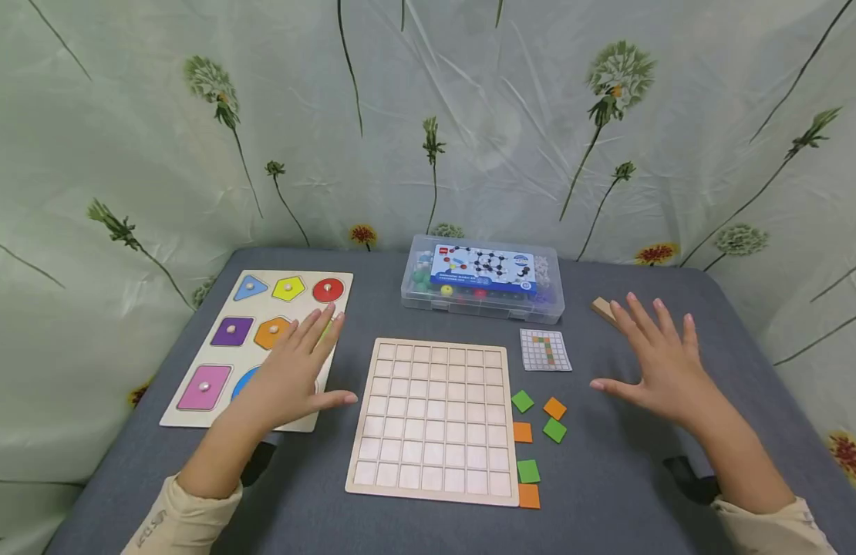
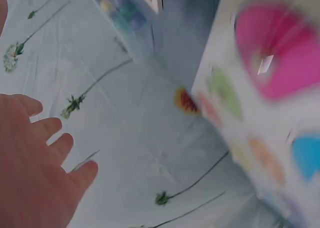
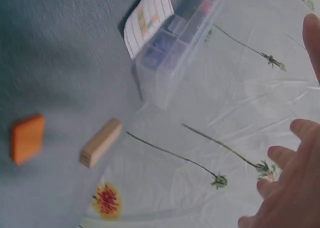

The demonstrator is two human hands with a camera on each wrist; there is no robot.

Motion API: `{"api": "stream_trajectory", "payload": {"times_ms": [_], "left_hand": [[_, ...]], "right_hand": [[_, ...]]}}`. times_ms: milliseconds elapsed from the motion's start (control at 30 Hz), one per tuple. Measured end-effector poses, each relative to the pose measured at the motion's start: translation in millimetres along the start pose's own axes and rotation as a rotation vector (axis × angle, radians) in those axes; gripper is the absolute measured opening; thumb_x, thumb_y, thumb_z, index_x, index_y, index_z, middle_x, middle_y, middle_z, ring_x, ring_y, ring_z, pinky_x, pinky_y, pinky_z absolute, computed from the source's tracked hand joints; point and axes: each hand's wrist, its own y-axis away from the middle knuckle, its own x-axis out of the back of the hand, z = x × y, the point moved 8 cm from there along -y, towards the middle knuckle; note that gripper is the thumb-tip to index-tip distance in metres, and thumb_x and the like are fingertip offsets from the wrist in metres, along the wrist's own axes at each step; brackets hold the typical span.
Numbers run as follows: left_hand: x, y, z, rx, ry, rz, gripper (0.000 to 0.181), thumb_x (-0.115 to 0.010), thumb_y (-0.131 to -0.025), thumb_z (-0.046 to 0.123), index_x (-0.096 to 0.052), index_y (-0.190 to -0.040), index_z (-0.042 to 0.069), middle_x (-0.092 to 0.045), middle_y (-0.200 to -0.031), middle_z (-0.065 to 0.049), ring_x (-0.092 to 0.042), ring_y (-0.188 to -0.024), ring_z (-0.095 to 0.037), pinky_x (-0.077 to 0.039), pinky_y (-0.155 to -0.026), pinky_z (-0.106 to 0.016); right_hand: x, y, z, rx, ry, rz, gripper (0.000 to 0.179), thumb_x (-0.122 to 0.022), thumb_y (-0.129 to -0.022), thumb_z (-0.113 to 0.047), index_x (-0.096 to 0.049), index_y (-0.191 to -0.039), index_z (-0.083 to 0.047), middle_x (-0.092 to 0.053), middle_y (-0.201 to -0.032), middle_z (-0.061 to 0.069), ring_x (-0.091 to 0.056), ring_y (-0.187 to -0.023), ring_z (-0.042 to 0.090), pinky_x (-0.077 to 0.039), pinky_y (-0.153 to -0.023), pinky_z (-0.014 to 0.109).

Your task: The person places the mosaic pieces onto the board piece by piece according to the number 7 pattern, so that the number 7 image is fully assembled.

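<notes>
My left hand (image 1: 289, 378) has its fingers extended and holds nothing; in the head view it overlaps the right part of a white knobbed shape puzzle (image 1: 192, 420). To the right, my right hand (image 1: 667, 381) is spread with nothing in its grasp, overlapping one end of a small wooden block (image 1: 603, 309). Between the hands lies a wooden grid board (image 1: 428, 401) with bare squares. Green tiles (image 1: 528, 471) and orange tiles (image 1: 529, 496) are scattered along its right side. A small pattern card (image 1: 545, 351) shows a coloured figure on a grid.
A clear plastic case (image 1: 482, 279) with a molecular model label and coloured balls stands at the table's back. An orange piece (image 3: 28, 139) shows beside the wooden block in the right wrist view. A flower-printed curtain (image 1: 497, 139) hangs behind the grey table (image 1: 317, 509).
</notes>
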Motion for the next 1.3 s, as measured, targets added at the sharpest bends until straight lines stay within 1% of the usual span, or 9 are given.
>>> {"api": "stream_trajectory", "payload": {"times_ms": [100, 200, 300, 467, 600, 800, 1000, 1167, 1300], "left_hand": [[-12.2, 8.9, 14.0, -0.012, 0.083, 0.012, 0.11, -0.062, -0.068, 0.065, -0.007, -0.145, 0.008, -0.006, -0.148, -0.012, -0.009, -0.133, -0.029, -0.018, -0.101, -0.049], [-26.7, 19.6, 27.1, 0.013, 0.171, -0.007, 0.113, -0.065, -0.066, 0.063, -0.004, -0.145, 0.01, -0.004, -0.149, -0.009, -0.008, -0.134, -0.026, -0.023, -0.1, -0.047], [-41.0, 30.9, 38.3, 0.059, 0.271, -0.043, 0.114, -0.068, -0.064, 0.062, -0.005, -0.145, 0.01, -0.007, -0.149, -0.009, -0.012, -0.133, -0.025, -0.027, -0.098, -0.044], [-63.2, 49.2, 51.9, 0.167, 0.513, -0.139, 0.12, -0.072, -0.059, 0.06, -0.005, -0.145, 0.01, -0.009, -0.148, -0.007, -0.015, -0.132, -0.022, -0.028, -0.097, -0.041], [-77.2, 60.8, 59.2, 0.221, 0.656, -0.18, 0.124, -0.075, -0.055, 0.059, -0.007, -0.144, 0.006, -0.009, -0.148, -0.009, -0.013, -0.132, -0.024, -0.025, -0.099, -0.044], [-90.3, 69.1, 63.1, 0.243, 0.675, -0.176, 0.122, -0.08, -0.054, 0.05, -0.013, -0.142, -0.001, -0.014, -0.144, -0.02, -0.015, -0.129, -0.035, -0.024, -0.097, -0.051], [-92.7, 70.8, 57.8, 0.314, 0.688, -0.132, 0.112, -0.086, -0.055, 0.025, -0.019, -0.141, -0.002, -0.019, -0.141, -0.021, -0.018, -0.126, -0.038, -0.025, -0.095, -0.053], [-91.7, 71.3, 54.2, 0.308, 0.65, -0.099, 0.109, -0.086, -0.053, 0.027, -0.026, -0.139, -0.002, -0.026, -0.137, -0.019, -0.019, -0.124, -0.033, -0.025, -0.095, -0.052], [-92.5, 72.4, 51.2, 0.311, 0.657, -0.088, 0.106, -0.085, -0.054, 0.032, -0.029, -0.139, -0.001, -0.029, -0.135, -0.017, -0.02, -0.122, -0.03, -0.026, -0.094, -0.051]], "right_hand": [[-5, 3.7, -5, 0.055, -0.052, 0.045, 0.109, -0.072, -0.065, -0.052, -0.01, -0.146, -0.015, -0.013, -0.146, 0.019, -0.004, -0.13, 0.043, 0.004, -0.097, 0.06], [-15, 8.3, -10, 0.089, -0.105, 0.06, 0.108, -0.076, -0.064, -0.045, -0.013, -0.145, -0.012, -0.018, -0.143, 0.02, -0.009, -0.129, 0.044, -0.004, -0.096, 0.061], [-28, 12.7, -12, 0.086, -0.179, 0.039, 0.106, -0.08, -0.063, -0.037, -0.017, -0.144, -0.011, -0.021, -0.142, 0.02, -0.015, -0.127, 0.044, -0.013, -0.093, 0.063], [-56, 19.0, -14, 0.04, -0.339, -0.075, 0.099, -0.079, -0.065, -0.028, -0.02, -0.143, -0.011, -0.025, -0.14, 0.022, -0.025, -0.122, 0.045, -0.023, -0.087, 0.063], [-81, 24.7, -13, -0.017, -0.466, -0.202, 0.086, -0.075, -0.071, -0.023, -0.027, -0.141, -0.008, -0.03, -0.138, 0.022, -0.03, -0.121, 0.042, -0.025, -0.09, 0.058], [-105, 27.0, -17, -0.005, -0.569, -0.309, 0.063, -0.069, -0.079, -0.016, -0.04, -0.134, -0.006, -0.042, -0.131, 0.017, -0.046, -0.111, 0.033, -0.036, -0.087, 0.05], [-111, 26.5, -20, 0.033, -0.597, -0.349, 0.045, -0.064, -0.082, -0.01, -0.053, -0.126, -0.011, -0.051, -0.124, 0.009, -0.043, -0.115, 0.032, -0.035, -0.089, 0.05], [-111, 26.2, -18, 0.019, -0.592, -0.366, 0.039, -0.065, -0.081, -0.01, -0.058, -0.12, -0.009, -0.051, -0.118, 0.009, -0.046, -0.109, 0.033, -0.037, -0.086, 0.049], [-112, 25.3, -16, -0.011, -0.56, -0.364, 0.034, -0.067, -0.079, -0.01, -0.06, -0.113, -0.007, -0.052, -0.109, 0.005, -0.049, -0.098, 0.023, -0.042, -0.081, 0.04]]}}
